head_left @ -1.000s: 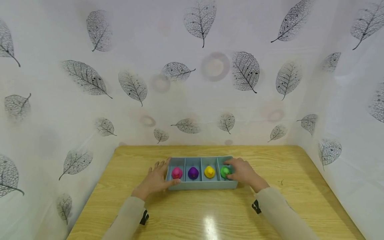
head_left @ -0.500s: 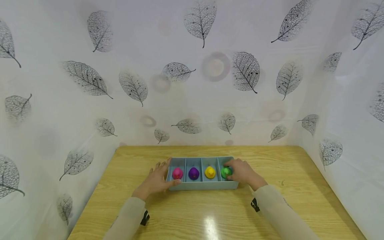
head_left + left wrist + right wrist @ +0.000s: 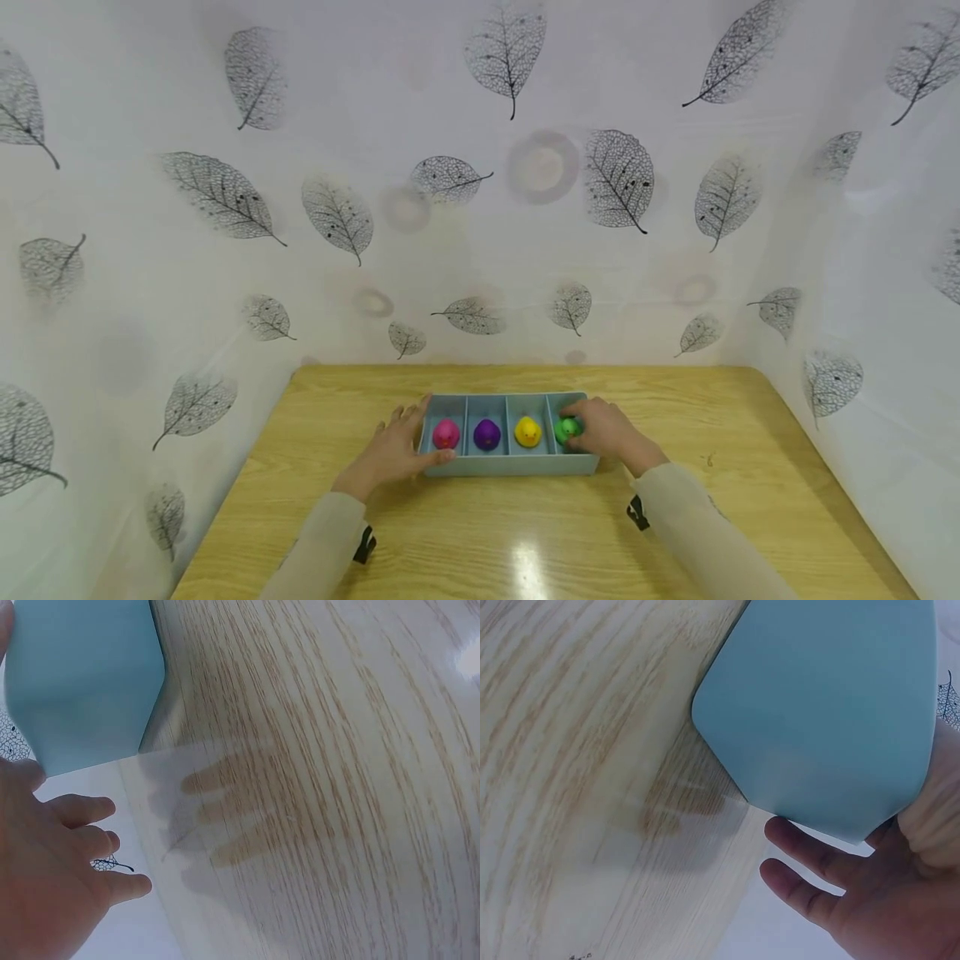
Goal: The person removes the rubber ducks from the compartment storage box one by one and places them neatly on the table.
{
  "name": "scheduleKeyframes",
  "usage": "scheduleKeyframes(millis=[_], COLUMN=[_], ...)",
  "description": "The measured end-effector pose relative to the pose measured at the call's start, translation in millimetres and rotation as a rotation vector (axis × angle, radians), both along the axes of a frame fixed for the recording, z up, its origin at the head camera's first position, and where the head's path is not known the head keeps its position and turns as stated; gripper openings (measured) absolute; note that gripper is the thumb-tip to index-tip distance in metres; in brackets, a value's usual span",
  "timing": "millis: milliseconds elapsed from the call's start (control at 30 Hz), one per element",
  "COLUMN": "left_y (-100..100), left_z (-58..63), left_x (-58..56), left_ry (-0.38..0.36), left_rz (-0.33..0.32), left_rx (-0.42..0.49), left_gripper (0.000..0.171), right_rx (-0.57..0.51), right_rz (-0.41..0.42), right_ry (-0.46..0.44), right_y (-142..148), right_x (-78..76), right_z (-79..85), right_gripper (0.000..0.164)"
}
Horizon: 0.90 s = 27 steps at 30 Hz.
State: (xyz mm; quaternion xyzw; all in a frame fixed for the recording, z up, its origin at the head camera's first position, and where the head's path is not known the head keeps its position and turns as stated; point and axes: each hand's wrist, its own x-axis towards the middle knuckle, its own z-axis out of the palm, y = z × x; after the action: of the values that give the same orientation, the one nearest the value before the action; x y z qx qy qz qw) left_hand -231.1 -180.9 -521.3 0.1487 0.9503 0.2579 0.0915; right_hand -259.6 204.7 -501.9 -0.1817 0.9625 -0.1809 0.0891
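A long pale blue box (image 3: 510, 465), split by dividers into a row of compartments, lies on the table. From left to right, a pink duck (image 3: 446, 434), a purple duck (image 3: 487, 435), a yellow duck (image 3: 528, 432) and a green duck (image 3: 567, 428) sit one per compartment. My left hand (image 3: 392, 450) spans the box's left end, thumb across the front rim and fingers extended toward the back corner. Reaching over the right end, my right hand (image 3: 611, 432) pinches the green duck between thumb and index finger, partly hiding it. Both wrist views show the box's outer end and spread lower fingers.
The box stands near the back of a wood-grain table (image 3: 480, 533). A white sheet (image 3: 480, 250) with leaf prints rises behind the table and along both sides. A small mark (image 3: 708, 459) shows on the table right of the right hand.
The whole scene has shifted slightly right in the head view. Hands, ducks and box keep the same arrangement.
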Motion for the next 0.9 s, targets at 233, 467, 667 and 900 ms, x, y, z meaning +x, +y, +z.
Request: scheduleKeyframes(millis=[233, 467, 667, 900], left_y=[0.9, 1.1, 1.1, 2.1], left_z=[3.5, 2.7, -0.8, 0.2], left_x=[-0.9, -1.5, -1.2, -0.3], left_ry=[0.002, 0.010, 0.017, 0.014], left_rz=[0.000, -0.003, 0.000, -0.002], left_rx=[-0.007, -0.007, -0.019, -0.019], left_gripper=[0.114, 0.114, 0.114, 0.114], right_rx=[0.018, 0.014, 0.018, -0.006], right_rz=[0.000, 0.009, 0.030, 0.048], right_ry=[0.018, 0.018, 0.039, 0.096], right_y=[-1.2, -0.5, 0.7, 3.7], right_x=[-2.4, -0.2, 1.6, -0.2], right_z=[1.1, 1.6, 2.0, 4.9], right_gripper=[0.049, 0.053, 0.054, 0.055])
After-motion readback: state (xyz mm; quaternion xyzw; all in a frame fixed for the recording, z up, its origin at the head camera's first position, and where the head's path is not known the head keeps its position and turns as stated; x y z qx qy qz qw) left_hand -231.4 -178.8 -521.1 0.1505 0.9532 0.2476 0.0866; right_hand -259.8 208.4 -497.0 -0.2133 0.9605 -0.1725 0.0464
